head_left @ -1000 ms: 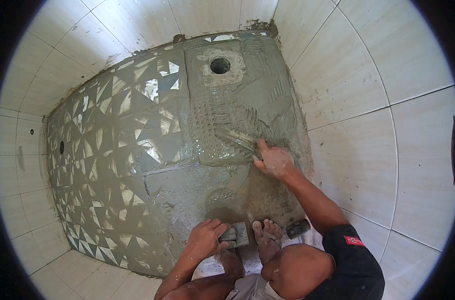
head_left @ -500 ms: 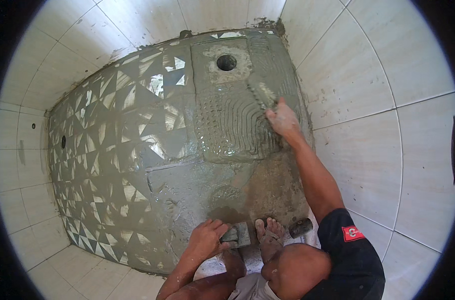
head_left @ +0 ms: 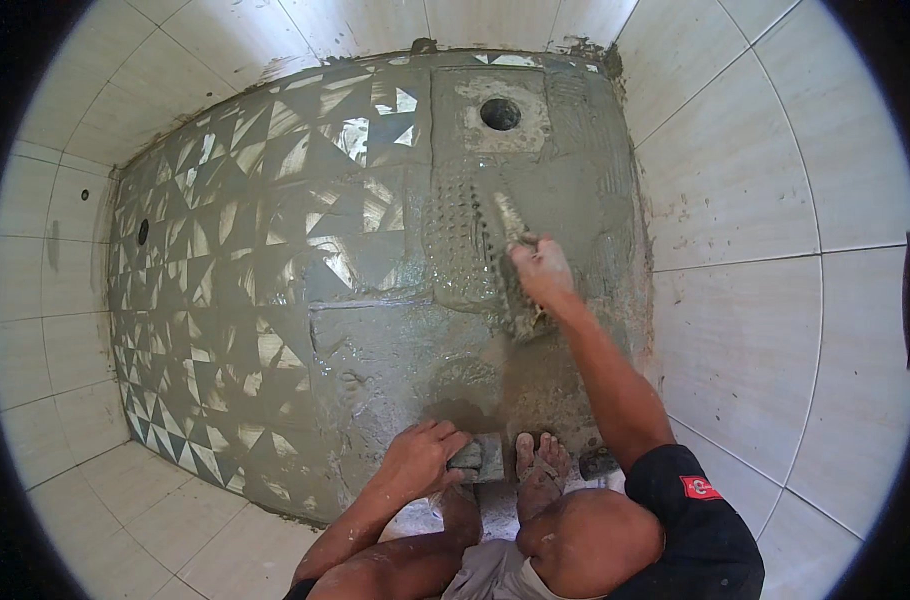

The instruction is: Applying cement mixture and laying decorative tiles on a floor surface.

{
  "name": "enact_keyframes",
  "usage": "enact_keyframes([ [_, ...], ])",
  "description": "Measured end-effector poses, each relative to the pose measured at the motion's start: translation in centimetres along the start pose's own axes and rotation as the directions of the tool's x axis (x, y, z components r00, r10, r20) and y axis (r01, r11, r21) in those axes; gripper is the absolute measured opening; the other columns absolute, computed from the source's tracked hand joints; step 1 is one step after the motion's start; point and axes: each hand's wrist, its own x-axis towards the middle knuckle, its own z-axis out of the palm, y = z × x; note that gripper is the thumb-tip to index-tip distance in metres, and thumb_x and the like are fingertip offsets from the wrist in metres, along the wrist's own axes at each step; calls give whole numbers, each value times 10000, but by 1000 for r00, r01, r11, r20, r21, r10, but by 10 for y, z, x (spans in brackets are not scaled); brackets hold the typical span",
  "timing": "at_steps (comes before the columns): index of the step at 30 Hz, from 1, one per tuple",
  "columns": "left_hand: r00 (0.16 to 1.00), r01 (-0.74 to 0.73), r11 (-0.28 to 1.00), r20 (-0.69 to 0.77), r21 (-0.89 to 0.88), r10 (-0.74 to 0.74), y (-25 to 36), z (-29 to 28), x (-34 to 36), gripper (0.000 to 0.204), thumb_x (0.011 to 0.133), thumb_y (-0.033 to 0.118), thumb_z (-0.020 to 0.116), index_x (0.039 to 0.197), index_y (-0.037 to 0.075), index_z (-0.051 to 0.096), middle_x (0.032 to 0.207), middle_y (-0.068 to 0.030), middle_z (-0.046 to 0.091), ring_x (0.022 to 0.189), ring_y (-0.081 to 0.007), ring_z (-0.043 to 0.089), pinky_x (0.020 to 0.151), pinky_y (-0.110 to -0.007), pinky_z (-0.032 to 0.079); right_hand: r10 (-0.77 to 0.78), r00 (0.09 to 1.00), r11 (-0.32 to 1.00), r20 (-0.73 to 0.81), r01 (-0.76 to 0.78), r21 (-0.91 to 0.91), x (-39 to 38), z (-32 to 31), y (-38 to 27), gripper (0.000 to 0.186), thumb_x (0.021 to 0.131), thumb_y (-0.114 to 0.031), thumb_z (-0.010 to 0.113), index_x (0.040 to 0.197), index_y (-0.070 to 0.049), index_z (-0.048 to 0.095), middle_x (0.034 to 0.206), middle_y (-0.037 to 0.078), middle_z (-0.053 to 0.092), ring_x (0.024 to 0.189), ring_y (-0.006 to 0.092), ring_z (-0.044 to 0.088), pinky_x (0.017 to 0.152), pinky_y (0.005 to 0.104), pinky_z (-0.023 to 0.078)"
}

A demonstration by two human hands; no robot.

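Observation:
My right hand (head_left: 543, 270) is closed around the handle of a notched trowel (head_left: 510, 212). The long blade lies at a slant on wet grey mortar (head_left: 585, 205), its toothed edge facing left and its near end close to the bare floor patch. Left of the blade the mortar carries rows of small bumps; to its right it is mostly smooth. By my feet, my left hand (head_left: 423, 458) curls its fingers over a mortar-coated grey rectangular tool (head_left: 488, 455), whose exact kind I cannot make out.
Beyond the trowel is a round drain hole (head_left: 500, 115) in a rough square. Patterned floor tiles (head_left: 215, 290), smeared with grey, cover the left side. Pale wall tiles (head_left: 735, 330) rise around. A dark cylindrical object (head_left: 597, 461) sits beside my right foot (head_left: 543, 462).
My right hand has drawn the trowel nearer to me, and the wavy ridges have been flattened. My left hand stays on its tool. The whole view has shifted slightly.

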Motion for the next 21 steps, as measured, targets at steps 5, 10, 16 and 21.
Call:
enact_keyframes([
  [5, 999, -6, 1000, -40, 8, 6, 0, 1, -7, 563, 683, 248, 829, 1193, 105, 640, 1032, -94, 629, 985, -331, 629, 898, -423, 520, -125, 990, 991, -69, 128, 33, -42, 33, -29, 603, 929, -368, 599, 1311, 73, 446, 958, 310, 677, 903, 473, 676, 772, 538, 529],
  [10, 1000, 15, 1000, 10, 16, -15, 3, 1, -8, 565, 684, 270, 837, 1187, 103, 640, 1009, -99, 622, 982, -331, 630, 899, -424, 520, -13, 991, 998, 132, 22, -63, -39, 46, -66, 496, 953, -286, 570, 1281, 61, 436, 982, 317, 667, 941, 477, 668, 775, 551, 533],
  [16, 997, 50, 998, 59, 33, -52, 10, -6, -5, 610, 667, 252, 857, 1210, 88, 634, 1044, -118, 639, 1030, -355, 628, 904, -439, 524, -110, 993, 989, 35, 112, -98, -8, 33, -54, 442, 954, -239, 561, 1266, 37, 414, 921, 333, 654, 887, 519, 649, 769, 581, 515],
  [21, 998, 52, 998, 15, 30, -53, 7, 0, -10, 608, 663, 246, 854, 1208, 85, 635, 1044, -122, 638, 1023, -359, 622, 914, -443, 515, 2, 1000, 981, -13, -4, -193, -4, 12, -40, 374, 951, -245, 585, 1142, 55, 471, 956, 317, 662, 918, 496, 662, 797, 559, 537],
])
